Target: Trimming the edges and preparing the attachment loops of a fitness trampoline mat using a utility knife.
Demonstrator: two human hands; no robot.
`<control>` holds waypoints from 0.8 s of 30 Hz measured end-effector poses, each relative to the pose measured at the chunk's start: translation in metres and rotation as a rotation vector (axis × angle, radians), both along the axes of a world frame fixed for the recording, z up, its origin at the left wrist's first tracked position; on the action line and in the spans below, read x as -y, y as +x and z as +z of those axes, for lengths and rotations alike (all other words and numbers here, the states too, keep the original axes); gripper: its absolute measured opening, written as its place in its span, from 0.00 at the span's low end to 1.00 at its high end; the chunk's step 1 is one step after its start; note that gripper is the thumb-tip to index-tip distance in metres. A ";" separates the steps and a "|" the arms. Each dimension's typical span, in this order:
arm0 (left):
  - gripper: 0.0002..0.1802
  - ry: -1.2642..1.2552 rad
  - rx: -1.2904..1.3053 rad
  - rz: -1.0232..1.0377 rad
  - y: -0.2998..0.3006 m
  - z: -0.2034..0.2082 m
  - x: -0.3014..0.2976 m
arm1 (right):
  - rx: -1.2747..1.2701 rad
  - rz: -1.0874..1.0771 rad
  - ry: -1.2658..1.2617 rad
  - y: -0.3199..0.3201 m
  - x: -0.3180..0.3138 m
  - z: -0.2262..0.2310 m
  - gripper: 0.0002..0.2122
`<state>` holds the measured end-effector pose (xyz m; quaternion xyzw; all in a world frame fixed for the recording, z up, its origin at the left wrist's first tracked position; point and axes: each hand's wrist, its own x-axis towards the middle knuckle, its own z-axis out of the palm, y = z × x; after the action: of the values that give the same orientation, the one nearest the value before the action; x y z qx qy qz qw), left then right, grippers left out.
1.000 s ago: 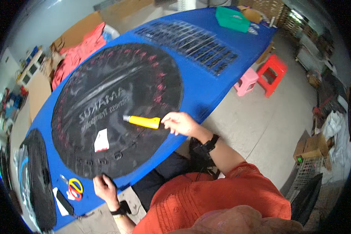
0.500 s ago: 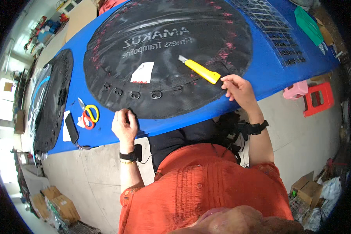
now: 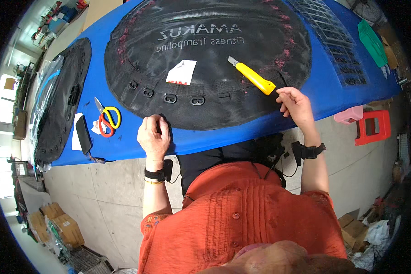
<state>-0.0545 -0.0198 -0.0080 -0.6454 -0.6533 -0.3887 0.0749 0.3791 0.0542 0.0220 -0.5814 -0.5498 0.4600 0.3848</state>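
A large round black trampoline mat [image 3: 255,106] lies on the blue table, with black plastic buckles [image 3: 170,98] along its near edge. On it rest a white paper label [image 3: 182,72] and a yellow utility knife [image 3: 255,78], blade out, pointing up and left. My left hand [image 3: 154,134] is curled closed at the mat's near left edge; what its fingers hold, if anything, is hidden. My right hand [image 3: 297,105] is at the mat's near right edge, thumb and forefinger pinched just beyond the knife's butt end. Whatever sits in that pinch is too small to name.
Red-and-yellow scissors [image 3: 108,122] and a black strip-shaped object [image 3: 83,134] lie to the left on the blue table [image 3: 123,141]. Another black mat [image 3: 59,109], partly under clear plastic, is beyond them. A wire grid [image 3: 333,41] lies at right; red and pink stools [image 3: 373,128] stand below.
The whole view has shifted, so the table and mat sit slightly higher and further right in the picture. Both hands keep almost the same places against the mat, and the knife lies as before.
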 end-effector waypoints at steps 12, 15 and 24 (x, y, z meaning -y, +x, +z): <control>0.03 0.004 -0.011 -0.005 0.001 0.002 0.001 | 0.000 -0.011 0.006 0.000 -0.003 0.001 0.11; 0.03 -0.019 -0.004 0.007 0.002 0.002 0.002 | 0.020 -0.029 -0.007 0.000 -0.002 -0.001 0.11; 0.03 -0.020 -0.016 0.024 0.003 0.004 0.002 | -0.002 -0.041 -0.017 -0.003 0.003 0.000 0.11</control>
<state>-0.0514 -0.0214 -0.0035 -0.6412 -0.6644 -0.3759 0.0782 0.3761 0.0510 0.0225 -0.5953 -0.5333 0.4573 0.3900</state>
